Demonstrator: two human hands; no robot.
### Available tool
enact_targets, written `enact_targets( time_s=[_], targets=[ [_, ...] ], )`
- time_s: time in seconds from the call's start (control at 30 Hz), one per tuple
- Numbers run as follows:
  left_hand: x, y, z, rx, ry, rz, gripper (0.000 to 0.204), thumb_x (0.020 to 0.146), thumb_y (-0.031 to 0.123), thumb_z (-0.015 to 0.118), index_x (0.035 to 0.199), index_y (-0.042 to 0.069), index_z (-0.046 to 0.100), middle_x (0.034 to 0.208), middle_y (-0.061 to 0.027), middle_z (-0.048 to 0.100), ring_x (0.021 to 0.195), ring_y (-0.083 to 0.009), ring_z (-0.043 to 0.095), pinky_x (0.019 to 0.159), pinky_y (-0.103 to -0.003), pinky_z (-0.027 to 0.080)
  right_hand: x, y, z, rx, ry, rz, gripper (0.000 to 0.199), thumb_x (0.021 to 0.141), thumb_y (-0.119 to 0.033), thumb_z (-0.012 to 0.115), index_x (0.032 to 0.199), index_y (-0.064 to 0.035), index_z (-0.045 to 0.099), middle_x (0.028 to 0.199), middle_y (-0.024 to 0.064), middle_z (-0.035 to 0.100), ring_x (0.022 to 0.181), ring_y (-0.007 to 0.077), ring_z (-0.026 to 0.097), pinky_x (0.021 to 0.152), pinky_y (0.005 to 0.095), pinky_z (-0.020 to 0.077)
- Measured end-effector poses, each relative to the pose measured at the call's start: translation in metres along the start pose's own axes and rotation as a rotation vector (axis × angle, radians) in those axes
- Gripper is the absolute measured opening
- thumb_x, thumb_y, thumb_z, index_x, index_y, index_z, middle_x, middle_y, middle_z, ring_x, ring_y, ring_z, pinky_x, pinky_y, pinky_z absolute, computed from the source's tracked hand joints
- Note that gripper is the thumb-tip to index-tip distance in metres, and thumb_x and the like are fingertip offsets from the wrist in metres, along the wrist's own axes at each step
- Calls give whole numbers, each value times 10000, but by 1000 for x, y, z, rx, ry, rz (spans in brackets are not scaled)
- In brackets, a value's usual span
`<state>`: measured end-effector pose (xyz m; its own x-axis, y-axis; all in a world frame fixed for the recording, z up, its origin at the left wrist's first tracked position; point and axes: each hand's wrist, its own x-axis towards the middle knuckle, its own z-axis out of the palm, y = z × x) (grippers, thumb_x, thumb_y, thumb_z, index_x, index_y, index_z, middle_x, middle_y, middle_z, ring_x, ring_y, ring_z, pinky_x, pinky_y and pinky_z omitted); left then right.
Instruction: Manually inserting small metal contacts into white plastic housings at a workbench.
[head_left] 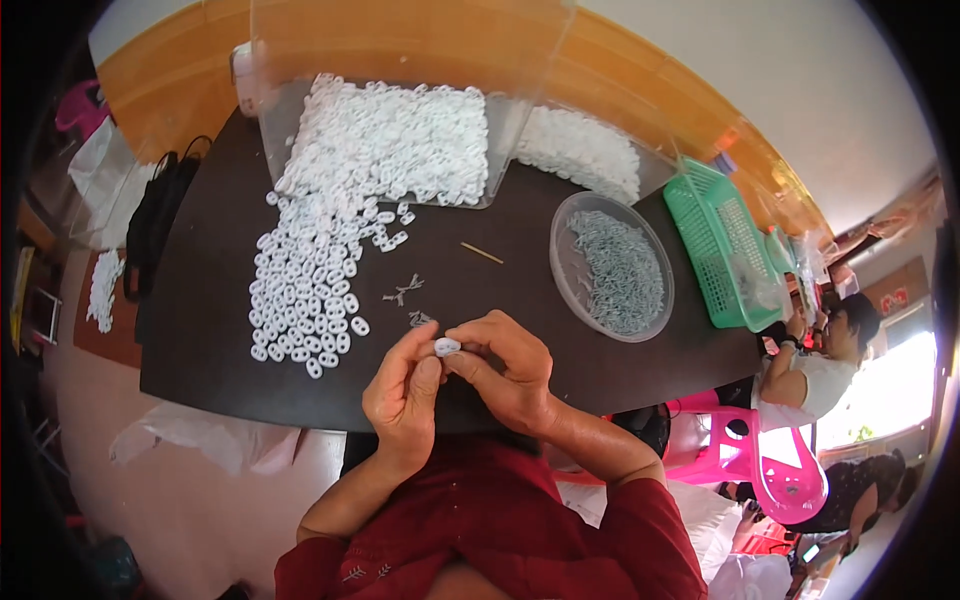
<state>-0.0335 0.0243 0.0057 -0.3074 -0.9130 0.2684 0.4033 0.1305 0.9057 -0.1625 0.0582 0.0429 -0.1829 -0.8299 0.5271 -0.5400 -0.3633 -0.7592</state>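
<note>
A small white oval plastic piece with two holes [447,347] is pinched between the thumb and index finger of my right hand [510,370]. Close against its left side, my left hand [402,392] has its thumb and fingers drawn together. Whatever those left fingertips hold is too small to make out. Just beyond them on the dark table lie a few small grey metal pieces [418,319], with another little cluster of grey pieces [405,290] farther off. Many more white oval pieces [305,300] are spread loose to the left of my hands.
A clear bin [487,195] tipped toward me spills white pieces onto the dark table [480,290]. On the right stand a round tub [560,285] of grey metal pieces and a green basket [700,240]. A thin stick [482,253] lies between. Other people sit beyond, near a pink chair [785,480].
</note>
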Motion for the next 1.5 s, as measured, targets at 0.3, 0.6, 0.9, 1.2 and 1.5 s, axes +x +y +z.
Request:
enact_targets(
  time_s=[0.3, 0.6, 0.9, 1.2, 1.5],
  targets=[
    [16, 1, -14, -11, 69, -78, 310, 919, 107, 537, 1192, -39, 511, 920, -117, 645, 735, -110, 569, 646, -221, 464, 103, 32, -96, -328, 305, 116, 124, 768, -53, 625, 877, 2, 647, 761, 32, 644, 690, 77, 558, 621, 216, 454],
    [28, 3, -32, 0, 100, -74, 294, 921, 111, 551, 1177, -29, 517, 918, -76, 635, 755, -73, 534, 659, -197, 430, 202, 118, -185, -1145, 461, -1, 210, 764, -110, 646, 961, -42, 675, 889, 133, 668, 806, 236, 639, 718, 290, 483],
    [36, 1, -35, 81, 88, -56, 264, 916, 105, 549, 1139, -35, 545, 884, -106, 640, 724, -103, 565, 643, -215, 459, 103, 93, -31, -375, -226, -242, 97, 757, -68, 661, 846, -31, 662, 757, 97, 616, 723, 243, 589, 659, 323, 470],
    [35, 8, -34, 64, 34, -141, 231, 935, 90, 520, 1138, -14, 557, 873, -54, 629, 734, -67, 536, 663, -183, 451, 127, 137, 22, -569, -196, -279, 86, 724, -51, 616, 780, -92, 666, 680, 119, 514, 713, 309, 527, 599, 414, 419],
    [40, 5, -40, 92, 46, -110, 245, 932, 114, 526, 1125, -32, 557, 858, -96, 640, 721, -97, 563, 658, -211, 466, 127, 131, 27, -557, -235, -285, 61, 726, -84, 667, 787, -89, 670, 687, 99, 541, 730, 292, 542, 613, 397, 431]
  ],
)
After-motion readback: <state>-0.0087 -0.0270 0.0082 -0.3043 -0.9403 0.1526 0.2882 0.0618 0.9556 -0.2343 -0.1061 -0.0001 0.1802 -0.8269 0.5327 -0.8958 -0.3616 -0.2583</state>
